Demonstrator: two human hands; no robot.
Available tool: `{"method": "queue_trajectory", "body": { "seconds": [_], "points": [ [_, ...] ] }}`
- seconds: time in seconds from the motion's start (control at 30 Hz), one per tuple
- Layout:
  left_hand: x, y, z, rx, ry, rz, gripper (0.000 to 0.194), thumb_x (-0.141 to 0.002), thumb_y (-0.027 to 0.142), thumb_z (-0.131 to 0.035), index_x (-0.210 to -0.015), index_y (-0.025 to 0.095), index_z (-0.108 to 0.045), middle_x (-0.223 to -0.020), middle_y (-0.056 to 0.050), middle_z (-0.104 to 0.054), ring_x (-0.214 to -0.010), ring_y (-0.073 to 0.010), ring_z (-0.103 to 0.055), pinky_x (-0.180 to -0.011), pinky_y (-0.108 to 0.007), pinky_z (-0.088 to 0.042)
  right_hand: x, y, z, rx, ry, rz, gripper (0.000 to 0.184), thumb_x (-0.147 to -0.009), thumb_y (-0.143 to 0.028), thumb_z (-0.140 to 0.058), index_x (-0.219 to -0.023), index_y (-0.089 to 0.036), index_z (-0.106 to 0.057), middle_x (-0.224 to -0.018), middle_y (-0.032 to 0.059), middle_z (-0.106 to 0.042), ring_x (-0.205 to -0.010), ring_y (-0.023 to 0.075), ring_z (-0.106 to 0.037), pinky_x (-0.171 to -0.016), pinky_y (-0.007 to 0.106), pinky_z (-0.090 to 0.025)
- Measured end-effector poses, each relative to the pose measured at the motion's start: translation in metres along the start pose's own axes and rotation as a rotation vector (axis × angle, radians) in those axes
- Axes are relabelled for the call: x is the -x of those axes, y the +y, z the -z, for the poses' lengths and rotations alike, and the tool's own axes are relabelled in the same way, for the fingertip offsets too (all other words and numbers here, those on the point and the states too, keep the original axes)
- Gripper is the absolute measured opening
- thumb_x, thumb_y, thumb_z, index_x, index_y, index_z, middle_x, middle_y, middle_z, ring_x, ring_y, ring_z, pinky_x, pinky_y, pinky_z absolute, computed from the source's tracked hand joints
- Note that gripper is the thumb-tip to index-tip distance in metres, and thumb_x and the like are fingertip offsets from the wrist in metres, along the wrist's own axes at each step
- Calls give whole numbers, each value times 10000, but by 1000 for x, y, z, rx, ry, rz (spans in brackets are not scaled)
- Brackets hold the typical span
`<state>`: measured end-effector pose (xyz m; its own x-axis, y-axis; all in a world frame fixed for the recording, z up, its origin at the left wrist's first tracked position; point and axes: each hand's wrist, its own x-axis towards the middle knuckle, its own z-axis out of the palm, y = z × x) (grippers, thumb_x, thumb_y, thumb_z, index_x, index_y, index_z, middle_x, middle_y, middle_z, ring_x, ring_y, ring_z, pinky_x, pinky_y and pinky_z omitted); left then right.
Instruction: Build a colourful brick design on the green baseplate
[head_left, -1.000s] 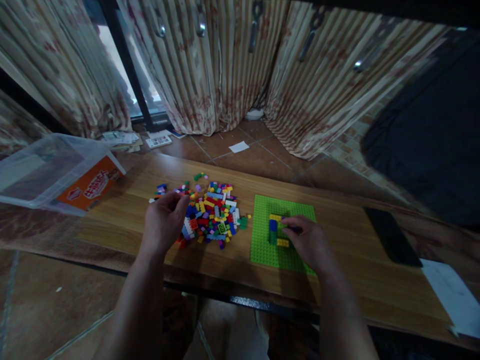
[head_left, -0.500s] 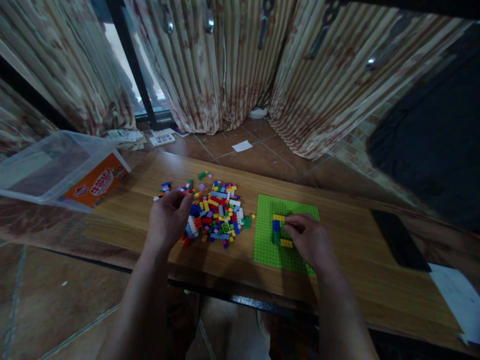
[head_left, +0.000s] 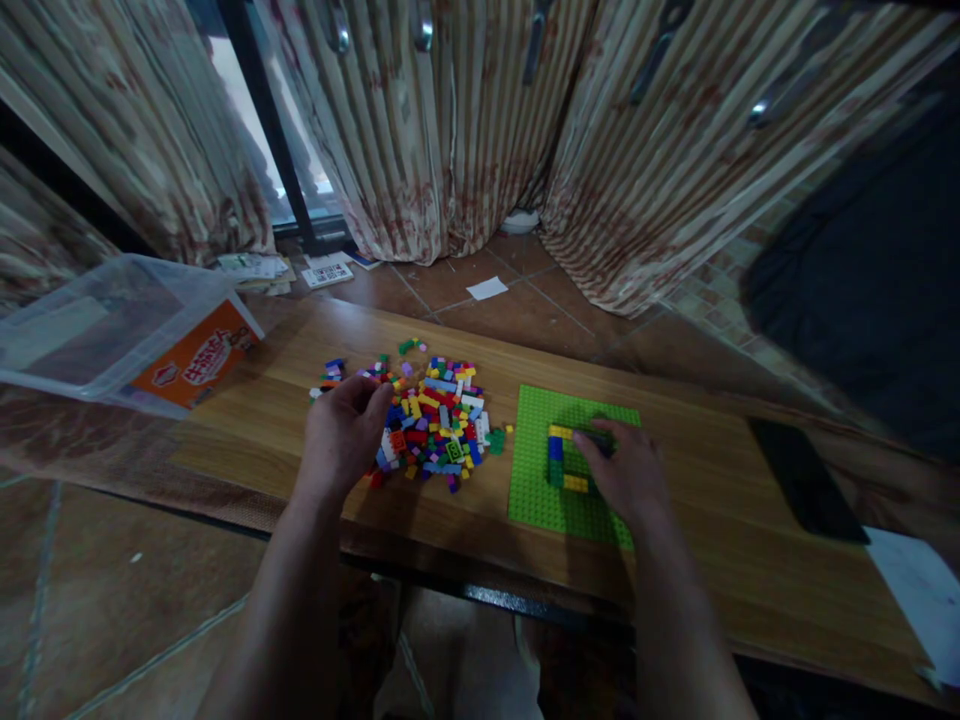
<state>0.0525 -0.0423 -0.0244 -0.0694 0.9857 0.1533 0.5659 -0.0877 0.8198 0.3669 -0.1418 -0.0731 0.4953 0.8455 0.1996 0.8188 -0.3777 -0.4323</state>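
Note:
My left hand (head_left: pixel 346 432) hovers at the left side of a heap of loose building bricks (head_left: pixel 442 425), thumb and fingers pinched together; whatever may be between them is hidden. On the green baseplate (head_left: pixel 534 500) stands a low frame of bricks, with a yellow top row (head_left: pixel 562 432), a blue and green left side (head_left: pixel 555 460) and a yellow bottom row (head_left: pixel 575 483). My right hand (head_left: pixel 631 472) is closed at the frame's upper right corner, a dark building brick (head_left: pixel 602 441) showing partly between thumb and fingers. It covers the frame's right side.
At the table's left end stands a clear plastic box (head_left: pixel 97 380) with an orange label. A black phone-like slab (head_left: pixel 806 480) and a white sheet (head_left: pixel 919 600) lie on the right. Beyond the wooden table (head_left: pixel 450 525) are papers on the floor (head_left: pixel 487 289) and striped curtains (head_left: pixel 465 150).
My right hand has shifted slightly at the frame's upper right, and a dark brick now shows between its fingers. My left hand stays pinched by the heap. The view has moved a little.

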Motion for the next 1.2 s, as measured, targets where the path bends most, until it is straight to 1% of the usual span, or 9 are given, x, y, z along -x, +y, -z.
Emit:
{"method": "queue_trajectory", "body": {
  "seconds": [0.13,0.37,0.47,0.57,0.7,0.83,1.0,1.2],
  "points": [
    [1,-1,0,9,1,-18,265,-802,401,-575,-695,163,-622,-553,30,-524,-535,-104,-461,-504,-214,-339,1,0,-4,27,9,-36,439,-794,-534,-609,-1055,-189,-687,-1197,172,-614,-1176,351,-498,-952,547,-380],
    [1,2,1,-23,7,-23,267,-797,389,-576,-656,164,-602,-542,34,-499,-523,-100,-440,-494,-218,-325,-1,1,-8,-11,65,-13,410,-769,-523,-642,-1003,-190,-691,-1111,169,-627,-1105,348,-531,-915,537,-398],
    [1,2,1,-39,15,-25,270,-796,395,-579,-657,166,-608,-538,33,-492,-523,-101,-434,-488,-218,-313,-1,1,-9,-10,56,-36,402,-757,-513,-656,-994,-191,-695,-1117,173,-625,-1089,352,-540,-910,540,-403],
    [2,2,0,-19,1,-25,263,-800,380,-570,-657,162,-605,-533,30,-492,-514,-100,-428,-488,-217,-317,-1,-1,-8,-10,41,-58,390,-760,-495,-661,-1004,-194,-695,-1147,168,-620,-1119,349,-531,-927,533,-399],
    [2,1,-4,17,-8,-43,250,-807,367,-563,-682,156,-612,-536,27,-499,-516,-100,-431,-488,-210,-322,2,-2,-9,-15,25,-69,392,-790,-506,-625,-1024,-198,-691,-1173,152,-615,-1151,334,-516,-953,516,-386],
    [5,6,-7,3,-20,-32,255,-811,367,-562,-676,157,-615,-543,22,-515,-535,-105,-455,-500,-207,-340,7,-4,-11,-4,36,-84,407,-813,-515,-588,-1064,-209,-682,-1219,140,-596,-1165,323,-507,-967,506,-377],
    [8,9,-12,12,-28,-34,243,-812,361,-560,-673,168,-610,-551,14,-543,-540,-114,-475,-499,-210,-350,14,-9,-13,39,62,-88,413,-858,-520,-524,-1116,-233,-672,-1300,123,-562,-1202,315,-481,-994,517,-353],
    [7,7,-13,19,-7,-39,247,-811,360,-563,-660,168,-601,-542,20,-530,-534,-110,-463,-497,-212,-338,18,-13,-14,73,70,-97,433,-876,-523,-499,-1161,-242,-665,-1354,120,-539,-1228,318,-464,-1017,548,-331]
  ]
}}
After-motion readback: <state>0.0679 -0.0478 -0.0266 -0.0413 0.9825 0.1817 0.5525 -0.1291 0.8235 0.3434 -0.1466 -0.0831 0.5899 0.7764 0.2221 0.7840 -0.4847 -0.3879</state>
